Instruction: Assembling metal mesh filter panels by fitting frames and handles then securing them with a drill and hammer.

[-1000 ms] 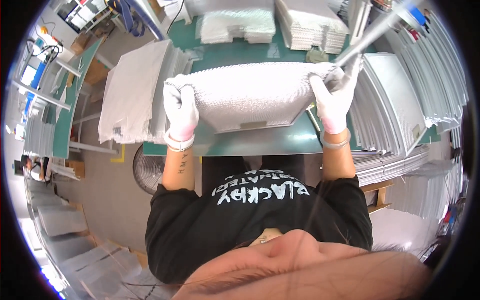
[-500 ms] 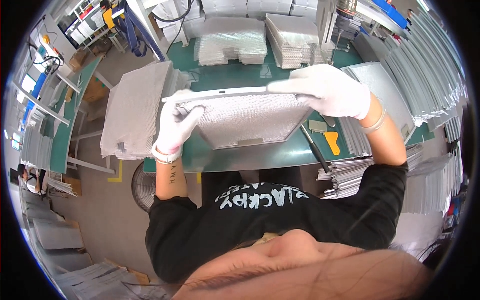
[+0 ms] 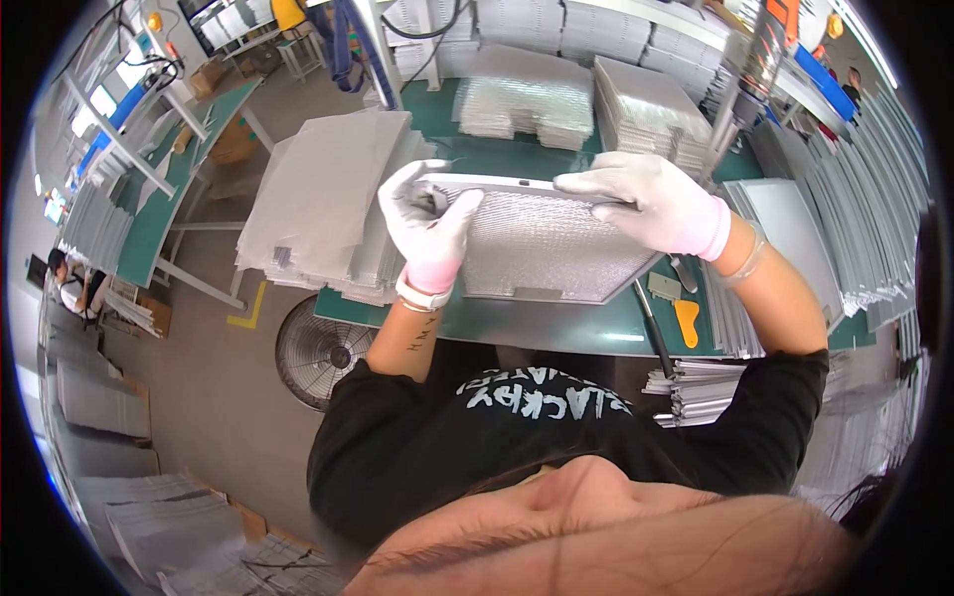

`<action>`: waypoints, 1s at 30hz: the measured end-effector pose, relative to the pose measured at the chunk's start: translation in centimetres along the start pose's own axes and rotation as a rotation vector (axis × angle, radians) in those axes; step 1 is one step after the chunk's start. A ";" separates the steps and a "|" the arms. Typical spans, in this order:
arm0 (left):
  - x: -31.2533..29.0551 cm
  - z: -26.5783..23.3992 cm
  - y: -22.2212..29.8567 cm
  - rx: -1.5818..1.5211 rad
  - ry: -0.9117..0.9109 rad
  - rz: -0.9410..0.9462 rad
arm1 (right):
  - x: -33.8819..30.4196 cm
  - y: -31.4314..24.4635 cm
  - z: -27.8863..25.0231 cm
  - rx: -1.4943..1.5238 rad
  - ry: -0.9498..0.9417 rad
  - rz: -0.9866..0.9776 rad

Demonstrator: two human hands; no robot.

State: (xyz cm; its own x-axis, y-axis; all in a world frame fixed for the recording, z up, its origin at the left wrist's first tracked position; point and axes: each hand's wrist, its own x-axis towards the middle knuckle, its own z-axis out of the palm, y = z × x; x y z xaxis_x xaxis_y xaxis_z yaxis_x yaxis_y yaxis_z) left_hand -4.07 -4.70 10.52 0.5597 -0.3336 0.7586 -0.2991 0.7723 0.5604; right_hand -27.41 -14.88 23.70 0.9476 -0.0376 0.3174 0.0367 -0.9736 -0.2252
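Nearest us, the green counter's (image 3: 596,343) front edge runs across, and a black-handled tool (image 3: 654,330) pokes out over it; a yellow scraper (image 3: 687,322) lies just beside the tool. A strip of green shows between that edge and the silver mesh panel (image 3: 556,243), which tilts up between our hands, its far edge the higher; we cannot tell whether its near edge touches down. Our right hand (image 3: 646,202) pinches the framed far edge near its right end; our left hand (image 3: 427,221) curls about the left corner, though how tightly we cannot tell. Pale sheets (image 3: 328,184) hem us in on the left, stacked panels (image 3: 780,223) on the right. Beyond, a green band separates our panel from two silver stacks (image 3: 527,94).
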 end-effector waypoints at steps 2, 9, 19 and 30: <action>-0.1 0.1 -1.1 0.009 0.046 0.082 | 0.2 -0.2 0.1 -0.008 -0.003 0.094; -0.4 0.4 -2.2 0.242 0.102 0.137 | 0.6 -0.4 0.1 0.057 0.018 0.144; -0.3 -0.2 -2.1 0.115 0.111 0.057 | 0.7 -0.9 0.2 0.050 -0.007 0.166; 2.5 -1.4 -3.2 0.134 -0.047 -0.001 | -10.4 -0.5 7.3 -0.307 0.737 0.304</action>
State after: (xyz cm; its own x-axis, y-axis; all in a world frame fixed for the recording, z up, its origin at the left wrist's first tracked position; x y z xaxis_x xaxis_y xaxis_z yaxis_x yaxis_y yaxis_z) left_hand -0.61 -7.25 10.16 0.5242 -0.3615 0.7711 -0.4008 0.6942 0.5979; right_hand -34.99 -12.36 13.79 0.4498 -0.3409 0.8255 -0.3742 -0.9112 -0.1723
